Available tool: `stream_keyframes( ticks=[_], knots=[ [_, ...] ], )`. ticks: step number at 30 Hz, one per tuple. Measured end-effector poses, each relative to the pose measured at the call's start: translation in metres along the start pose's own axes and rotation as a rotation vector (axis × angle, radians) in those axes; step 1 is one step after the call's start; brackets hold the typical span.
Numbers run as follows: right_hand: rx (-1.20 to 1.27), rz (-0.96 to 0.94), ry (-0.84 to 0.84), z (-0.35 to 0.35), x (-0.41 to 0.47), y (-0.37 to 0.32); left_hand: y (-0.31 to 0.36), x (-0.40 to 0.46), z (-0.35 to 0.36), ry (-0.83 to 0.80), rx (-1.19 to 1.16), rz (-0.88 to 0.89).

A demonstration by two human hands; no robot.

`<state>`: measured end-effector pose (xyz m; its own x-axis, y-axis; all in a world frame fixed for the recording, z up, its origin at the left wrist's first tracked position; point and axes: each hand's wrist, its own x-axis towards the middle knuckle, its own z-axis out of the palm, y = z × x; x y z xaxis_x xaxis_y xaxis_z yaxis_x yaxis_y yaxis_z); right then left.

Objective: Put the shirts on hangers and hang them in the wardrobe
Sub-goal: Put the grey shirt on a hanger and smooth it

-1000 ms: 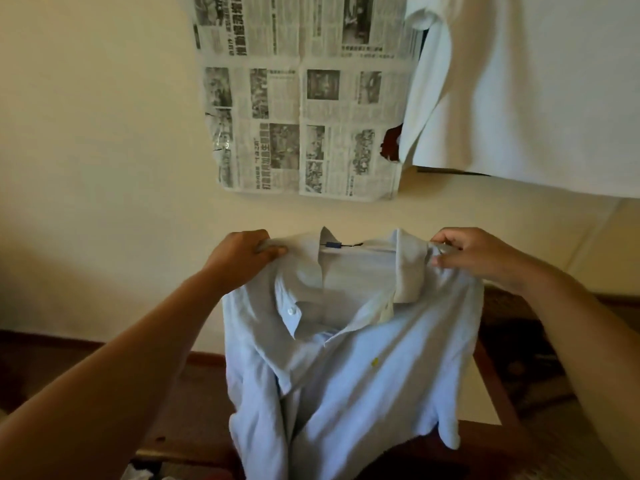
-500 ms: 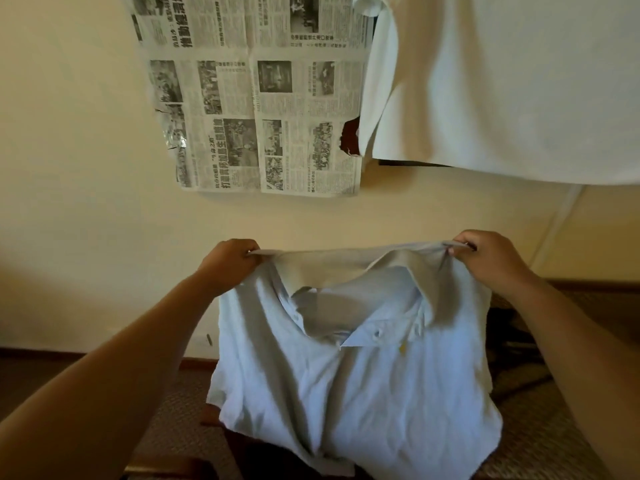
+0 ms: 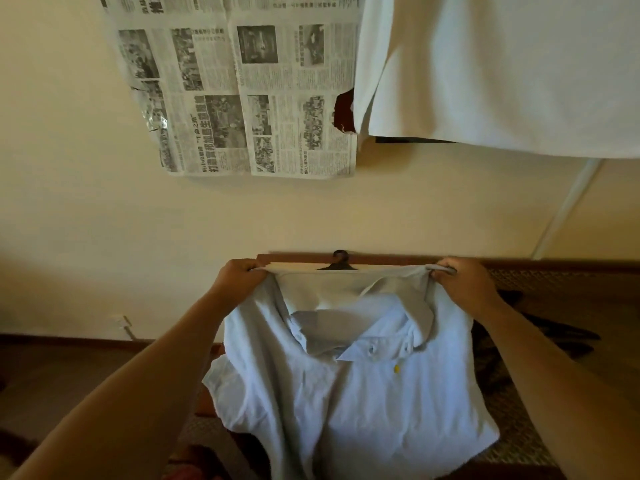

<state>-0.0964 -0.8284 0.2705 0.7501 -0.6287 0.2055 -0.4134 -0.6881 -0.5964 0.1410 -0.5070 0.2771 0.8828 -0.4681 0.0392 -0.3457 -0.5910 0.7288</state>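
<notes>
Here both hands — left hand [image 3: 239, 280], right hand [image 3: 464, 284] — grip shirt [image 3: 346, 386].

Cream wall [image 3: 104, 209], taped newspaper [image 3: 242, 98], dark wooden skirting [image 3: 69, 337], dim warm light

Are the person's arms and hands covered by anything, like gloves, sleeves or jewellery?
No. Both forearms are bare as far as the picture shows, with no sleeve in view. The left hand and right hand wear no gloves, and no watch, bracelet or ring is visible.

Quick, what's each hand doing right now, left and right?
Left hand: gripping the left shoulder of the pale blue shirt.
Right hand: gripping the shirt's right shoulder.
</notes>
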Motion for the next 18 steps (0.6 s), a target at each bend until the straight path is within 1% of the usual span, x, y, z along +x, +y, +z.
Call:
stream_keyframes(
  ticks=[2, 4, 6, 8, 10, 12, 18],
  knots=[
    [-0.04, 0.019, -0.036, 0.009, 0.007, 0.012, -0.012, 0.009, 0.005, -0.033, 0.065, -0.007],
    [-0.087, 0.042, -0.018, 0.016, 0.016, 0.022, -0.023, 0.02, 0.011, -0.059, 0.178, -0.001],
    [-0.12, 0.066, 0.016, 0.024, 0.029, 0.029, -0.034, 0.036, 0.018, -0.043, 0.265, 0.01],
    [-0.166, 0.096, 0.012, 0.034, 0.046, 0.034, -0.047, 0.057, 0.026, -0.037, 0.301, -0.024],
    [-0.216, 0.131, -0.023, 0.044, 0.066, 0.038, -0.061, 0.082, 0.036, -0.078, 0.332, -0.074],
    [-0.241, 0.165, -0.076, 0.055, 0.09, 0.045, -0.075, 0.11, 0.047, -0.142, 0.342, -0.095],
    [-0.317, 0.214, -0.29, 0.092, 0.171, 0.07, -0.101, 0.197, 0.08, -0.315, 0.211, -0.113]
  ],
)
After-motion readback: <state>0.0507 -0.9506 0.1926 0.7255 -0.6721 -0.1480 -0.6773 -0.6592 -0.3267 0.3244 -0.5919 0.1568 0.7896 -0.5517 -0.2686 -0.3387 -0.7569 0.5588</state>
